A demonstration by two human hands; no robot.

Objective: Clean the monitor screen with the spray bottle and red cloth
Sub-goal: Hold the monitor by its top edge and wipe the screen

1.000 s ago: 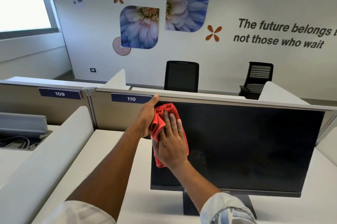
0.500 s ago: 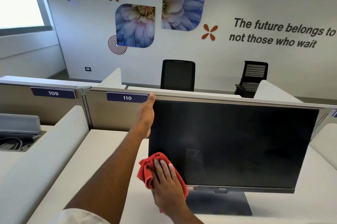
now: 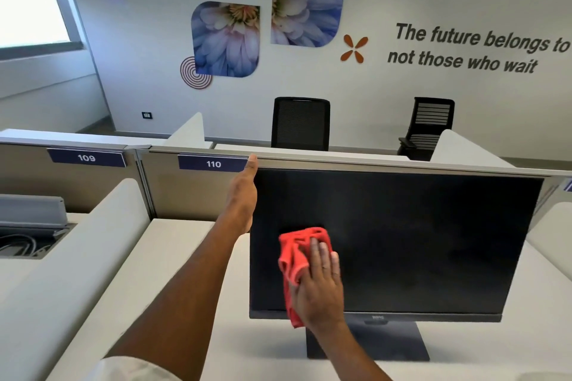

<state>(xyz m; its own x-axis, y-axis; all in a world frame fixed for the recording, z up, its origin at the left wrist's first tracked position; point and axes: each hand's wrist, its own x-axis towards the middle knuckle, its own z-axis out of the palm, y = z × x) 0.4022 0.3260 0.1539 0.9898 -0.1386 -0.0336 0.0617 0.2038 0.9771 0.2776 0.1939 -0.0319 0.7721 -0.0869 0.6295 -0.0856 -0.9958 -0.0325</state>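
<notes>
A black monitor (image 3: 418, 241) stands on a white desk, its screen dark. My right hand (image 3: 318, 290) lies flat on the lower left part of the screen and presses a crumpled red cloth (image 3: 297, 256) against it. My left hand (image 3: 243, 194) grips the monitor's upper left edge, thumb at the top corner and fingers hidden behind the panel. No spray bottle is in view.
The monitor's grey stand (image 3: 387, 340) rests on the white desk (image 3: 192, 272). A beige partition with the labels 109 and 110 (image 3: 213, 163) runs behind. White side dividers flank the desk. A cable tray (image 3: 28, 225) sits at left. Two black chairs (image 3: 300, 123) stand beyond.
My right hand swept the red cloth from the screen's top left down to the bottom left corner, then up and a little right. My left hand kept its hold on the monitor's edge.
</notes>
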